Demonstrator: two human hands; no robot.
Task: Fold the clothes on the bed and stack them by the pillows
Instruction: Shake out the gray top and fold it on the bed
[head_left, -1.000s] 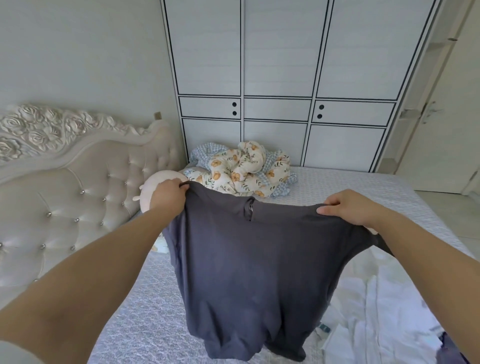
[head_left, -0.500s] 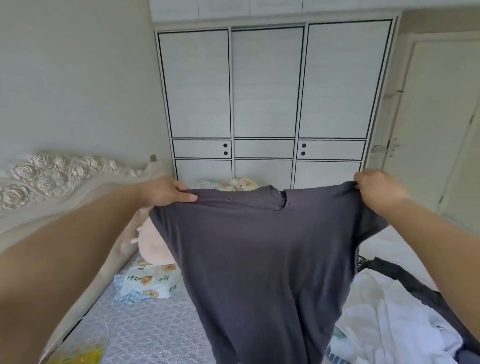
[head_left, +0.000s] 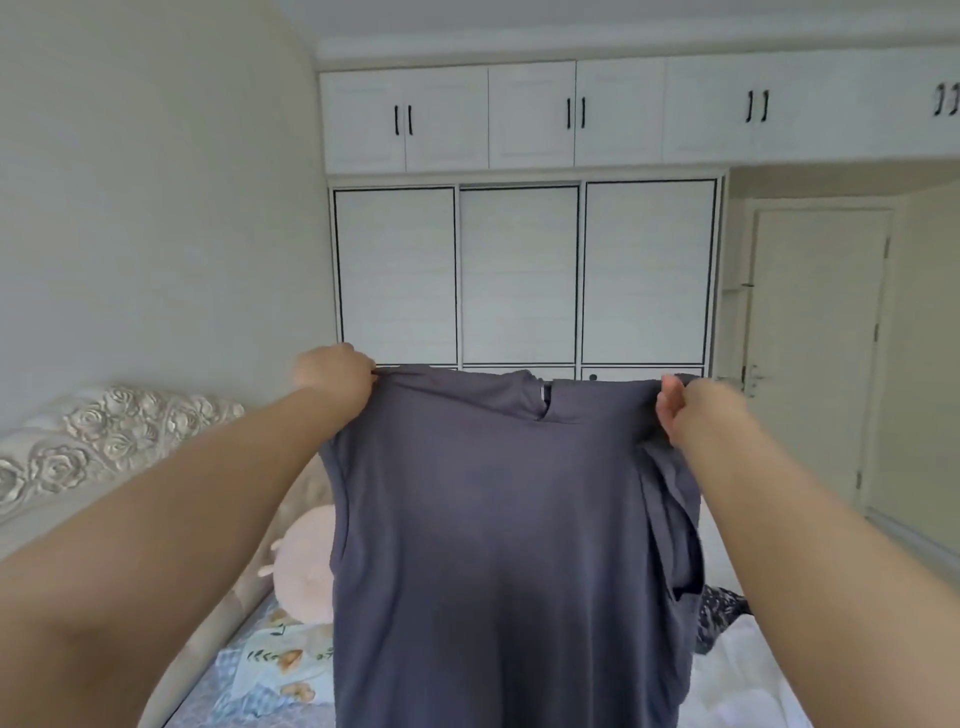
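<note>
Head view: you have raised the grey shirt (head_left: 488, 519) clear of the bed (head_left: 249, 696); left hand (head_left: 335, 373) and right hand (head_left: 693, 410) pinch its shoulders, ready for folding.

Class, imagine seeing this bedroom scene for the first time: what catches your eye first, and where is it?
A dark grey top hangs mid-frame, held up at its shoulders by the left hand and right hand. Behind it stands a white wardrobe; a rose-carved headboard sits lower left.
</note>
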